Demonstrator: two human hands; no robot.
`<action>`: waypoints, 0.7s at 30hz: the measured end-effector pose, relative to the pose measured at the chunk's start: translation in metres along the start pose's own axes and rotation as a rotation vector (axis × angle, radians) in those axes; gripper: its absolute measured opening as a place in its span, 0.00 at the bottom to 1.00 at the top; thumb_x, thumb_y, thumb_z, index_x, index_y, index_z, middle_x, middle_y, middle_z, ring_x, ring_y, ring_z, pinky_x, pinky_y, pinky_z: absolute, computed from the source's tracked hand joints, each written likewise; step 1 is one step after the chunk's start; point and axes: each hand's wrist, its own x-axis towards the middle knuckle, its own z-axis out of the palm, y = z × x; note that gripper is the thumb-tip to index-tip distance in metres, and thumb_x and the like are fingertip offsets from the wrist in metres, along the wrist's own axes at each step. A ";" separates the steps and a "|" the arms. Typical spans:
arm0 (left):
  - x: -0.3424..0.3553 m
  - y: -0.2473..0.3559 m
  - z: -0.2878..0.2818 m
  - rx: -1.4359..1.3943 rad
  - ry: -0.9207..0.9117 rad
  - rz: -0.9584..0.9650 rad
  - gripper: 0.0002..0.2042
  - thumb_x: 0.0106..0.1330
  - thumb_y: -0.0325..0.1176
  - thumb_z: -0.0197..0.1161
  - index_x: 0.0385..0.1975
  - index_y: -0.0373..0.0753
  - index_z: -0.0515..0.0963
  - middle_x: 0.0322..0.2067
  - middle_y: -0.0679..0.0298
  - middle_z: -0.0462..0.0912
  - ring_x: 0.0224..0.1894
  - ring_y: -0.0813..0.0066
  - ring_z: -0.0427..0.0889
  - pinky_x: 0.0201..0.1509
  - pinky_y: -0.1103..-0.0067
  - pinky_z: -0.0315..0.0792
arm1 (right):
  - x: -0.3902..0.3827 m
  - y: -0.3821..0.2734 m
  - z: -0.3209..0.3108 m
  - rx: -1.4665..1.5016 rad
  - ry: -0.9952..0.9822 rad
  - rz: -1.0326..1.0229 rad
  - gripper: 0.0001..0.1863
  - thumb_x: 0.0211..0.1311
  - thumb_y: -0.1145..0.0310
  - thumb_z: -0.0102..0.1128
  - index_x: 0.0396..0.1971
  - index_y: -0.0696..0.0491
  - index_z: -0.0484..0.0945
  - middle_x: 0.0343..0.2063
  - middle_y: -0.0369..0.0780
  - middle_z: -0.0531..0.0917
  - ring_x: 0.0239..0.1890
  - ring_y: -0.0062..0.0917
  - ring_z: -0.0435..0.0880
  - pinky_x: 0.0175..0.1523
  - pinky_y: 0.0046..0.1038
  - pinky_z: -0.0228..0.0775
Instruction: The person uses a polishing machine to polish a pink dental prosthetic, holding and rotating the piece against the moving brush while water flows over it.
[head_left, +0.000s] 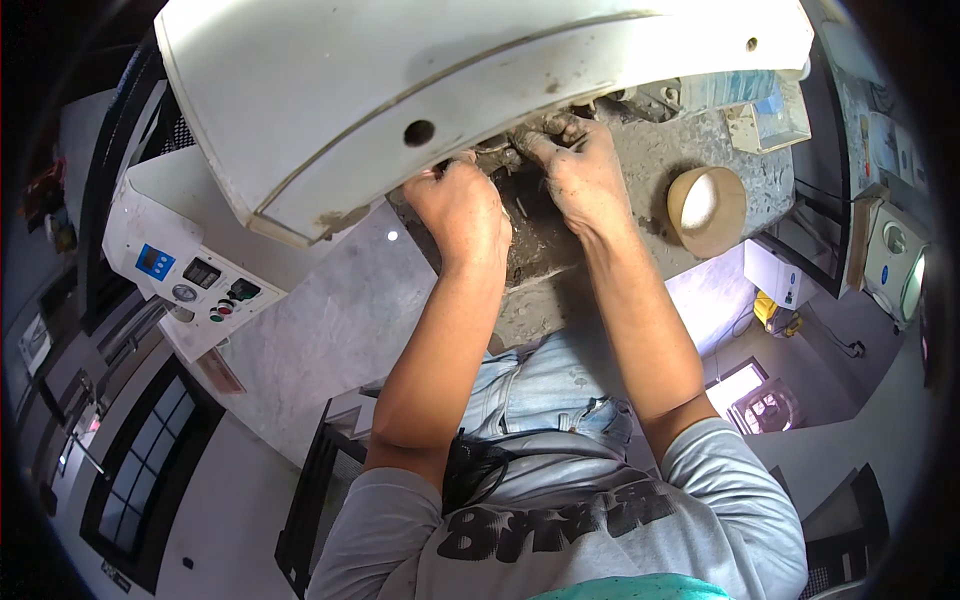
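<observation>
My left hand (460, 208) is closed, its fingertips tucked under the lower edge of a large white machine hood (480, 80). Beside it, my right hand (583, 172) is also closed, with grey mud coating its fingers. Between the two sets of fingertips shows a muddy, brownish part (497, 157), half hidden by the hood and the hands. What exactly each hand grips is hidden. Below the hands, a wet, mud-covered work surface (535, 268) stretches toward my lap.
A tan bowl (690, 240) with whitish contents stands right of my right hand. Behind it sits a small, dirty white tray (780, 120). On the left is a white control box (200, 280) with displays and buttons. The hood overhangs the hands closely.
</observation>
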 end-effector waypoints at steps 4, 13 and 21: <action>-0.003 -0.001 0.006 -0.002 0.042 0.032 0.12 0.59 0.10 0.46 0.38 0.25 0.76 0.36 0.53 0.81 0.34 0.68 0.83 0.42 0.75 0.79 | 0.002 -0.002 0.000 0.051 -0.010 0.045 0.07 0.57 0.79 0.61 0.34 0.64 0.84 0.33 0.41 0.87 0.35 0.20 0.81 0.45 0.22 0.71; -0.009 -0.001 0.012 -0.021 0.046 0.021 0.12 0.58 0.10 0.46 0.37 0.25 0.76 0.36 0.52 0.82 0.35 0.67 0.84 0.44 0.76 0.79 | 0.006 -0.007 -0.001 0.054 -0.024 0.019 0.08 0.58 0.81 0.61 0.38 0.65 0.83 0.35 0.42 0.86 0.36 0.21 0.82 0.46 0.23 0.72; -0.012 0.008 -0.001 0.123 0.018 0.120 0.12 0.59 0.11 0.49 0.40 0.26 0.76 0.37 0.56 0.82 0.36 0.73 0.82 0.43 0.79 0.76 | -0.004 0.006 0.003 0.155 0.002 0.064 0.06 0.58 0.78 0.62 0.34 0.64 0.84 0.31 0.39 0.86 0.31 0.18 0.79 0.39 0.22 0.70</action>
